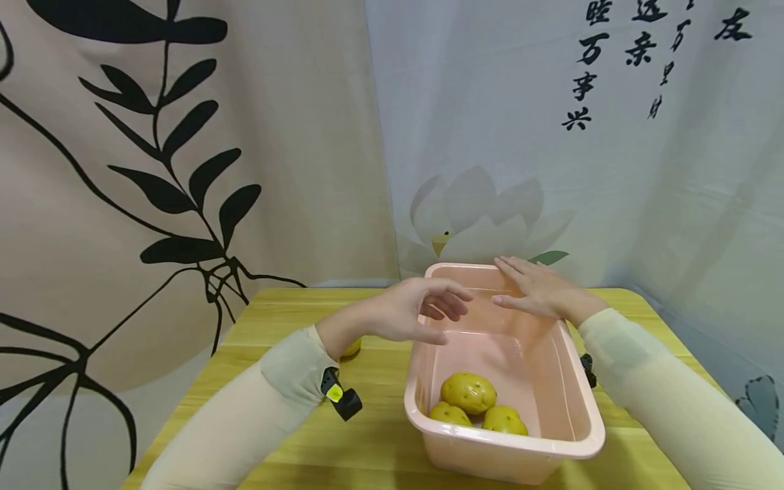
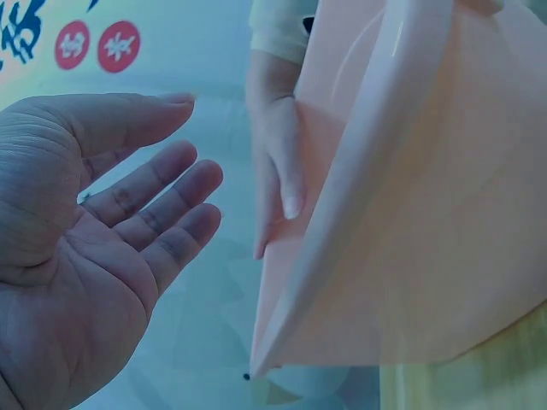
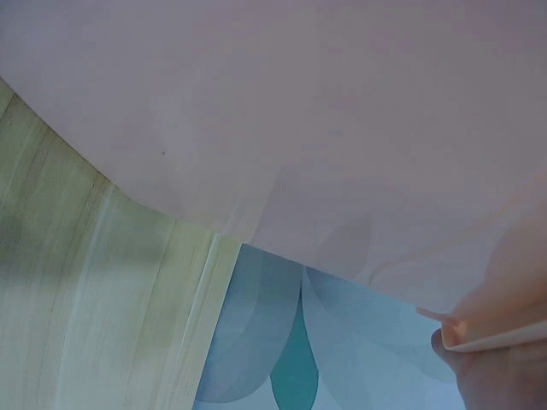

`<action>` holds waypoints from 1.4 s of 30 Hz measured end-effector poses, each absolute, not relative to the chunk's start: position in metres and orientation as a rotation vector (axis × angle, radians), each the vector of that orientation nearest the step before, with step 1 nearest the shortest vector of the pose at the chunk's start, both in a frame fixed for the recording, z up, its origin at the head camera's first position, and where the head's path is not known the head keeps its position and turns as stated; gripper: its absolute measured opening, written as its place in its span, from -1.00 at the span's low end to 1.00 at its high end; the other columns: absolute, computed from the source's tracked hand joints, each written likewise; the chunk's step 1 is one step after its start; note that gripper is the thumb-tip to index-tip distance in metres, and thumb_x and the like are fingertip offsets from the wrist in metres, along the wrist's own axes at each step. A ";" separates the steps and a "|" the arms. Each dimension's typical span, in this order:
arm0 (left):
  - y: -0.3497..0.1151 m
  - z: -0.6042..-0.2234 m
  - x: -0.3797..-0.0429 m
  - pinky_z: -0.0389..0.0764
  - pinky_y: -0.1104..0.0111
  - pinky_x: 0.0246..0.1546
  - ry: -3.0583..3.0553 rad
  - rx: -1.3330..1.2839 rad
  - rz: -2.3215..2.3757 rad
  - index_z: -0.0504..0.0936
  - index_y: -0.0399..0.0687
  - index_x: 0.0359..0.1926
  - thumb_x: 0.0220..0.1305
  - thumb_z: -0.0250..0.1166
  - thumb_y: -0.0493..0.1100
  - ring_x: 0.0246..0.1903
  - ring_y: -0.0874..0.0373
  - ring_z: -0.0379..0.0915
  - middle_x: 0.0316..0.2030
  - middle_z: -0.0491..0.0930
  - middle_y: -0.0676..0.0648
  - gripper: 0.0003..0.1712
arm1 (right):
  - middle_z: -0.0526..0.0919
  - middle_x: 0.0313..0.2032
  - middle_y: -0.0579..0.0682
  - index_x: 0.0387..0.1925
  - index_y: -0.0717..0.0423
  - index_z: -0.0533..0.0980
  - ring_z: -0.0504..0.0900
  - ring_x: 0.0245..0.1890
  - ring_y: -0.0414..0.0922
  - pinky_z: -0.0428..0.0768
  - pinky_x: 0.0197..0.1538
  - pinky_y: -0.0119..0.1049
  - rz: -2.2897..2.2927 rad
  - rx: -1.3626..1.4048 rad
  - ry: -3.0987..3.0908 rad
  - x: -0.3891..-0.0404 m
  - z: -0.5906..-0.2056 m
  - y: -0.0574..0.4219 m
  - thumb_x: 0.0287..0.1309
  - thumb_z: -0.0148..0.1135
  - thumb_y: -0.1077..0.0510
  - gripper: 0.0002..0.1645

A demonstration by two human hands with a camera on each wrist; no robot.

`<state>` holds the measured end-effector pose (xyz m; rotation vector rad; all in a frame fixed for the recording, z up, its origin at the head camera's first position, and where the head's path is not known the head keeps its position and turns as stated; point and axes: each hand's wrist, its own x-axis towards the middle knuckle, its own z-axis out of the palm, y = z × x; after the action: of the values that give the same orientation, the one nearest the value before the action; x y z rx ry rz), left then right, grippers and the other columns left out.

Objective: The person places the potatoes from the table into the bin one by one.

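Note:
A pink plastic basin stands on the table, with three yellow potatoes at its near end: one potato lies on top, another potato left of it and a third potato to the right. My left hand hovers at the basin's left rim, fingers loosely bent and thumb apart, holding nothing; its bare palm shows in the left wrist view. Over the far right part of the rim lies my right hand, fingers extended. In the right wrist view, part of that hand shows at the rim.
Partly hidden behind my left forearm, one more potato sits on the wooden table left of the basin. A printed curtain hangs right behind the table's far edge.

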<state>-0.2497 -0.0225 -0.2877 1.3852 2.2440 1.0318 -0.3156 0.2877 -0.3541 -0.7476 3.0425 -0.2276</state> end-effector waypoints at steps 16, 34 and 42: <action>-0.077 -0.286 -0.248 0.49 0.24 0.11 2.275 1.284 1.227 0.40 -0.02 0.25 0.10 0.43 -0.29 0.05 0.09 0.48 0.04 0.56 -0.09 -0.32 | -0.12 0.49 0.13 0.52 0.04 -0.16 -0.14 0.46 0.15 -0.15 0.39 0.22 -0.213 -0.778 3.039 -0.316 -0.355 0.289 0.20 -0.18 -0.54 0.12; -0.127 -0.307 -0.247 0.46 0.04 0.11 2.411 1.138 1.279 0.41 -0.05 0.22 0.14 0.41 -0.24 0.06 0.02 0.47 0.05 0.55 -0.05 -0.38 | -0.11 0.49 0.14 0.52 0.04 -0.15 -0.11 0.46 0.16 -0.15 0.38 0.23 -0.207 -0.781 3.044 -0.319 -0.358 0.290 0.18 -0.20 -0.57 0.14; -0.147 -0.322 -0.248 0.46 0.07 0.12 2.522 1.035 1.251 0.41 0.05 0.24 0.15 0.42 -0.05 0.05 0.10 0.48 0.06 0.54 0.03 -0.35 | -0.11 0.49 0.14 0.51 0.06 -0.15 -0.13 0.46 0.15 -0.16 0.39 0.22 -0.216 -0.770 3.040 -0.318 -0.357 0.290 0.19 -0.18 -0.55 0.13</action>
<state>-0.2480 -0.1473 -0.3222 1.0351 2.5219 1.2515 -0.3183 0.2898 -0.3573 -0.7705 3.0399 -0.2164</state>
